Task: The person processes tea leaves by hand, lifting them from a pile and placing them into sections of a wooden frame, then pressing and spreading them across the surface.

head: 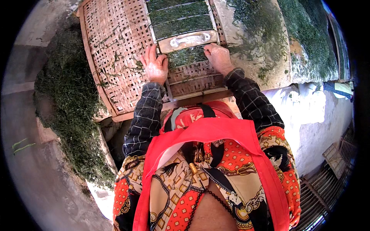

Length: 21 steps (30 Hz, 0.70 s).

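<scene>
A narrow wooden frame with cross slats (214, 17) lies on a woven bamboo tray (115, 52). Finely shredded green leaves (180, 24) fill its far compartments, and the two nearest show bare weave. Across the frame rests a wooden block (164, 46) with a worn white handle (190, 39). My left hand (156, 67) rests by the frame's left rail, just below the block, fingers spread. At the opposite rail my right hand (220, 58) has its fingers curled over the end of a leaf-filled compartment (187, 57); whether it pinches anything is hidden.
Loose green leaves are heaped on the left (69, 95) and spread over a pale slab (260, 37) on the right. White sheeting (300, 101) hangs below the slab. A red apron (202, 130) covers my front, close to the tray's wooden edge (199, 101).
</scene>
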Motion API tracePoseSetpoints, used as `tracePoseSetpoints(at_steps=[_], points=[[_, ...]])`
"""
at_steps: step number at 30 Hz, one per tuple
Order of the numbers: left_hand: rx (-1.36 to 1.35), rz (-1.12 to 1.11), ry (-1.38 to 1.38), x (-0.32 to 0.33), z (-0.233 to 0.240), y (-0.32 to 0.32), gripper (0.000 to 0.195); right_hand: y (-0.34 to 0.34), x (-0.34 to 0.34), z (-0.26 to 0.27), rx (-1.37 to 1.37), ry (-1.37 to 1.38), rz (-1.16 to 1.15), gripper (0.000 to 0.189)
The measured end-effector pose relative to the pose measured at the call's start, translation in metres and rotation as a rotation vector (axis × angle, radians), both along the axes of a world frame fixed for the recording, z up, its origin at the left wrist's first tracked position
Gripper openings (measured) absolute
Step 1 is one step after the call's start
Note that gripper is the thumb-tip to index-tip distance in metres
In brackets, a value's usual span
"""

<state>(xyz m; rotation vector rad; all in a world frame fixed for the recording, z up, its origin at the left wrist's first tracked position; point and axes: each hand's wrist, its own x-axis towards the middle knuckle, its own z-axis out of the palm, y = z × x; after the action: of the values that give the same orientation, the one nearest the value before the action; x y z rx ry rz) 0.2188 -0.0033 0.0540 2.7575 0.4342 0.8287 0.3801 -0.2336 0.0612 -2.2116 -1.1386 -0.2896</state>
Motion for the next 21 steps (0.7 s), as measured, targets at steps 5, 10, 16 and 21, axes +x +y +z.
tracePoseSetpoints(at_steps=[5,10,16,21], points=[[0.132,-0.148,0.07,-0.033,0.025,-0.02,0.03,0.009,-0.049,0.043,0.091,-0.118,0.084,0.034],[0.091,0.027,0.17,-0.023,0.003,-0.009,0.031,0.051,-0.083,0.003,-0.094,-0.089,0.394,0.052],[-0.242,-0.117,0.086,-0.039,0.019,0.012,0.062,0.062,-0.092,0.009,-0.128,0.04,0.429,0.051],[-0.163,-0.037,0.237,-0.042,0.021,0.005,0.082,0.071,-0.084,0.02,-0.092,-0.063,0.426,0.053]])
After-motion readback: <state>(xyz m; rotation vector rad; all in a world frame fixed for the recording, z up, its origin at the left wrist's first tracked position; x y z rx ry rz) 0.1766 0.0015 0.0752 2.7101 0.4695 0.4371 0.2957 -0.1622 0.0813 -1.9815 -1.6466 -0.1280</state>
